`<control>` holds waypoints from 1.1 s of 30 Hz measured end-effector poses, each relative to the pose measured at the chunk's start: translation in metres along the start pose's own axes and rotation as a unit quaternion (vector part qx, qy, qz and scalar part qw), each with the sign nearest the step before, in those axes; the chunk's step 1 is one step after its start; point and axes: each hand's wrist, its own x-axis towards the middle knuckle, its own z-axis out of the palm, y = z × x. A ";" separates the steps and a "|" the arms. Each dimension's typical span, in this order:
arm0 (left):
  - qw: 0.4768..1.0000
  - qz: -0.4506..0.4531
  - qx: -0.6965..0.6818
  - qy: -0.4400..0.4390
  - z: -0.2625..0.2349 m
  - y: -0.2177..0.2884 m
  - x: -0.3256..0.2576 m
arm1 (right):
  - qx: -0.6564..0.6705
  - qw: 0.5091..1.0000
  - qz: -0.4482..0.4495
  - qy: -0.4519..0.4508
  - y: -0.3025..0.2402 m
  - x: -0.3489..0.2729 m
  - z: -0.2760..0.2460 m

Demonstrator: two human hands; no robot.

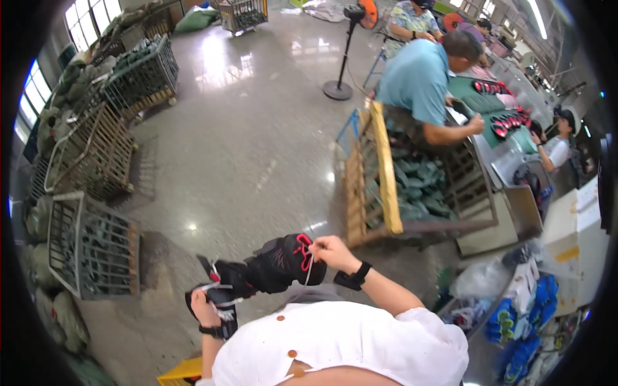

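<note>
In front of my white shirt is a bundle of black fabric pieces [273, 265] with red trim, which look like shoe uppers. My left hand [205, 309] is closed round its left end, where white strings [225, 314] hang beside the fingers. At the other end my right hand [331, 253] pinches a white string [309, 271] that runs down across the black fabric next to a red looped edge [302, 248]. Both wrists wear black bands. The fingertips of my left hand are partly hidden.
A wooden-sided cart [393, 174] of dark green pieces stands ahead right, beside a person in a blue shirt [415, 80] at a workbench. Slatted carts [96, 248] line the left. Blue-green shoe uppers [544, 299] and plastic bags lie at right. A yellow crate [180, 372] sits low left.
</note>
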 end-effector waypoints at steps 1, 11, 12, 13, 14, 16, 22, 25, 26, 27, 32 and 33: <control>1.000 0.003 0.000 0.021 0.013 0.019 0.016 | 0.024 0.999 -0.010 -0.019 0.000 0.036 0.000; 0.973 0.102 0.072 0.197 0.114 0.039 0.283 | -0.027 0.988 -0.099 -0.113 -0.101 0.422 0.010; 0.967 0.150 0.103 0.177 0.160 0.056 0.324 | 0.032 0.992 -0.080 -0.094 -0.107 0.461 -0.002; 0.959 0.190 0.140 0.157 0.206 0.079 0.358 | 0.092 0.992 -0.051 -0.076 -0.112 0.487 -0.016; 0.928 0.239 0.255 0.130 0.240 0.098 0.393 | 0.078 0.995 -0.031 -0.054 -0.125 0.511 -0.035; 0.882 0.333 0.333 0.034 0.327 0.141 0.463 | 0.011 1.000 -0.026 0.010 -0.149 0.554 -0.090; 0.714 0.640 0.253 -0.130 0.553 0.221 0.682 | 0.347 0.912 -0.061 0.211 -0.173 0.656 -0.227; 0.774 0.569 0.128 -0.244 0.664 0.276 0.707 | 0.521 0.797 -0.181 0.245 -0.177 0.729 -0.277; 0.853 0.425 0.048 -0.301 0.704 0.292 0.721 | 0.536 0.778 -0.187 0.268 -0.181 0.756 -0.292; 0.847 0.426 0.012 -0.316 0.737 0.290 0.747 | 0.524 0.780 -0.167 0.297 -0.191 0.795 -0.320; 0.640 0.666 0.345 -0.165 0.828 0.280 0.884 | 0.456 0.833 -0.155 0.273 -0.230 0.951 -0.410; 0.678 0.604 0.394 -0.139 0.844 0.275 0.908 | 0.464 0.836 -0.155 0.246 -0.237 0.983 -0.427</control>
